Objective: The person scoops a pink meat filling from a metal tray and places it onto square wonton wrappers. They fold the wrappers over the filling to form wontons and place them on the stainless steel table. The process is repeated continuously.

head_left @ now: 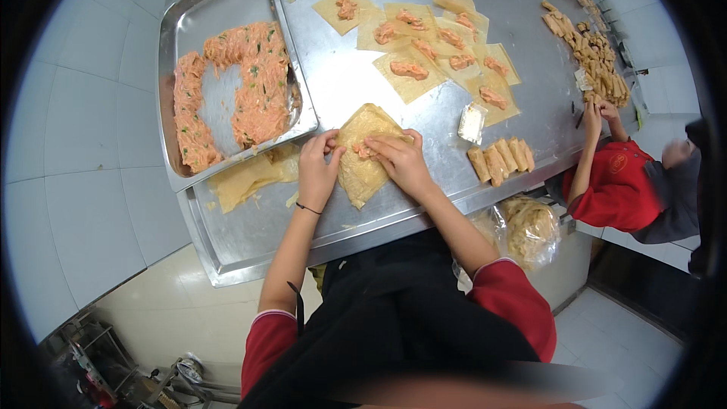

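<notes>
A thin yellow wrapper sheet [362, 182], resembling bean-curd skin, lies with one corner toward me on the steel table. My left hand [318, 167] pinches its left edge between thumb and fingers. Over the sheet's right side, my right hand [401, 159] has its fingertips closed on a small lump of orange minced filling [363, 151]. Beyond my hands, several overlapping wrapper sheets [409, 83] each carry a strip of the same filling. A deep metal tray [219, 96] at the left holds a large mass of filling [261, 98] with green bits.
More folded wrapper sheets [254, 178] lie below the tray. Finished rolls [500, 160] and a small white-and-silver packet [471, 123] sit to the right. Plastic-bagged sheets [530, 231] are beside the table's near edge. At far right a co-worker in red [617, 182] handles piled rolls [598, 68].
</notes>
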Motion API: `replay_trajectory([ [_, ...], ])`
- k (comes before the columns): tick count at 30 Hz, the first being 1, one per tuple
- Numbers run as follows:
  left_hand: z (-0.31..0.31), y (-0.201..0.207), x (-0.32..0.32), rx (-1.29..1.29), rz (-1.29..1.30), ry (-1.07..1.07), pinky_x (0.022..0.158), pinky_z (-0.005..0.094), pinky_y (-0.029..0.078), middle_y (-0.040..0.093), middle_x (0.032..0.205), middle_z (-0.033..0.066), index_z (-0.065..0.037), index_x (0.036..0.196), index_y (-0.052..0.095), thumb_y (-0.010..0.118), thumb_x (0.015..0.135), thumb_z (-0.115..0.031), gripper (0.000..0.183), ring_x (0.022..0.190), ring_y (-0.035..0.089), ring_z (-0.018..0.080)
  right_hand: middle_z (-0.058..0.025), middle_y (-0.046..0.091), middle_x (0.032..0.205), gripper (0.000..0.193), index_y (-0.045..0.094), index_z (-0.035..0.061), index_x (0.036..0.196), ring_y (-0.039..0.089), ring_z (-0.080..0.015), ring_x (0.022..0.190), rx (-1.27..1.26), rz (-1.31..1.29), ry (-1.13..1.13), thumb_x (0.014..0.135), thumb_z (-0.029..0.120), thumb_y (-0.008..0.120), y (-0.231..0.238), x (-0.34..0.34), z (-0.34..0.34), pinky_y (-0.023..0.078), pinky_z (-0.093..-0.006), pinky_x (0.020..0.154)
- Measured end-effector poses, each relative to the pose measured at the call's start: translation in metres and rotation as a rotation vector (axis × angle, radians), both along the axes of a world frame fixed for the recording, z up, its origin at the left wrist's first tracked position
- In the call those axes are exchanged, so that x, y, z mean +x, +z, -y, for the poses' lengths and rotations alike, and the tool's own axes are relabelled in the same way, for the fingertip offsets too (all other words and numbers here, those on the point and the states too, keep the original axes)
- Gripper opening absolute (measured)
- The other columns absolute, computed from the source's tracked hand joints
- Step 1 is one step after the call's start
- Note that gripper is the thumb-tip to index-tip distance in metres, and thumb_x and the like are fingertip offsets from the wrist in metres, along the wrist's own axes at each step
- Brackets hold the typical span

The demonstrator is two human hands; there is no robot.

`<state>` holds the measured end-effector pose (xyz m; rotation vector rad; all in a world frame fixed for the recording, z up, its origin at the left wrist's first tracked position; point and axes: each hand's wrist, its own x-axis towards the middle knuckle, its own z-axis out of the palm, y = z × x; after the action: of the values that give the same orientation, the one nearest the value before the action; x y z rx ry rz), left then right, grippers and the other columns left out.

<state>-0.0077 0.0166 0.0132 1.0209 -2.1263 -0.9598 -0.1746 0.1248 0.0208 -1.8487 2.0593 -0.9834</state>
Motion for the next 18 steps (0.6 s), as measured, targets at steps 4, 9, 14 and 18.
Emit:
replay_trajectory([
  [4,-0.004,0.006,0.001,-0.005,0.103,0.021,0.061,0.03,0.047,0.06,0.075,0.0092,0.001,0.096,0.063,0.069,0.083,-0.009,0.017,0.064,0.056,0.0185,0.0008,0.07,0.104,0.026,0.07,0.0158,0.107,0.064,-0.0103,0.098,-0.106,-0.08,-0.042,0.083,0.009,0.065,-0.014,0.005,-0.001,0.027,-0.039,0.098],
  [9,-0.011,0.014,-0.007,0.184,0.09,0.026,0.059,0.0284,0.046,0.065,0.078,0.0079,0.001,0.089,0.058,0.064,0.089,-0.012,0.013,0.063,0.057,0.0135,0.0007,0.07,0.104,0.025,0.071,0.0154,0.106,0.063,-0.0102,0.099,-0.128,-0.014,-0.012,0.083,0.009,0.065,-0.015,-0.001,-0.003,0.026,-0.0401,0.099],
  [14,-0.011,0.02,-0.028,0.839,-0.457,0.065,0.066,0.0271,0.053,0.067,0.087,0.0057,-0.003,0.103,0.051,0.067,0.088,-0.008,0.023,0.076,0.064,0.0107,-0.0029,0.07,0.107,0.024,0.07,0.0117,0.107,0.063,-0.0127,0.1,-0.148,0.233,-0.036,0.085,0.006,0.064,-0.017,-0.009,-0.006,0.027,-0.0381,0.102],
  [18,-0.012,0.036,-0.046,1.071,-0.626,-0.128,0.081,0.0274,0.052,0.066,0.105,0.0066,-0.005,0.119,0.046,0.069,0.088,-0.013,0.039,0.092,0.064,0.0143,-0.0062,0.067,0.11,0.022,0.067,0.0076,0.11,0.061,-0.0179,0.104,-0.111,1.068,-0.088,0.088,0.011,0.064,-0.02,-0.01,-0.009,0.037,-0.0362,0.101],
])
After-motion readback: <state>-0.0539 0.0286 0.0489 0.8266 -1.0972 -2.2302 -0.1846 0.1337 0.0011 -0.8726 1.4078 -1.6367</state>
